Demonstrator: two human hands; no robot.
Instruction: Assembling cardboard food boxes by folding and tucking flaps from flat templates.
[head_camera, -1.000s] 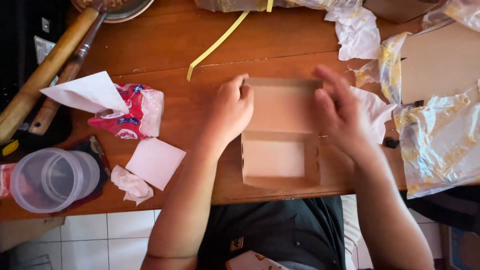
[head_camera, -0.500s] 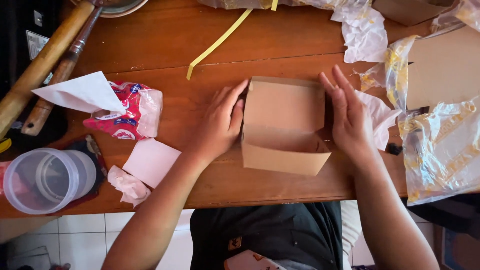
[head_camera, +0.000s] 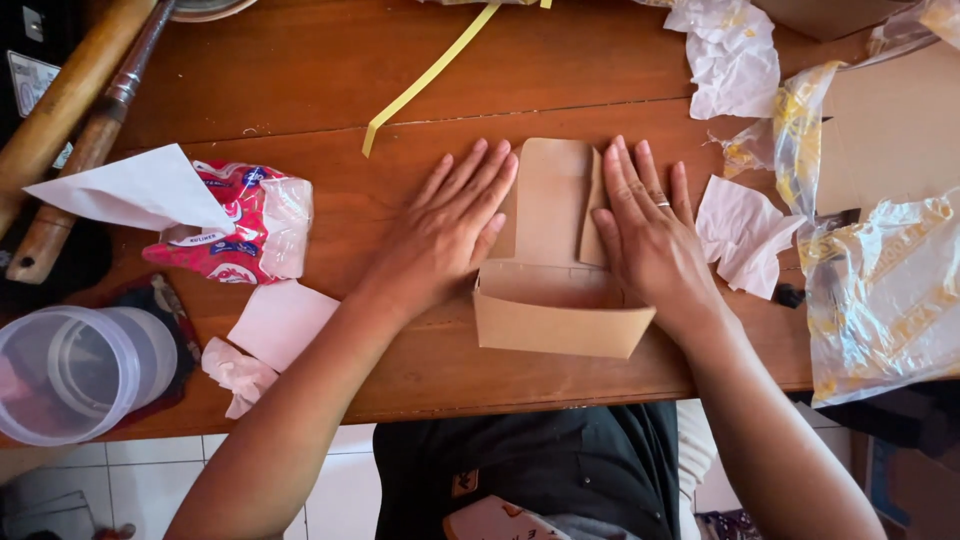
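Note:
A brown cardboard box (head_camera: 560, 300) lies half flattened on the wooden table (head_camera: 330, 90), its near wall standing and its far panel pressed down. My left hand (head_camera: 450, 225) lies flat, palm down, on the box's left flap and the table beside it. My right hand (head_camera: 650, 235), wearing a ring, presses flat on the right flap. Both hands have fingers spread and grip nothing.
A red and white tissue pack (head_camera: 235, 225) with a white sheet sticking out lies left. Pink paper (head_camera: 280, 320), a clear plastic jar (head_camera: 75, 370), wooden handles (head_camera: 70, 110), a yellow strip (head_camera: 430, 75), crumpled tissues (head_camera: 740, 230) and plastic bags (head_camera: 880, 290) surround the box.
The box was held upright between my hands; its side walls have been folded inward and both palms have moved onto it, pressing it down flat.

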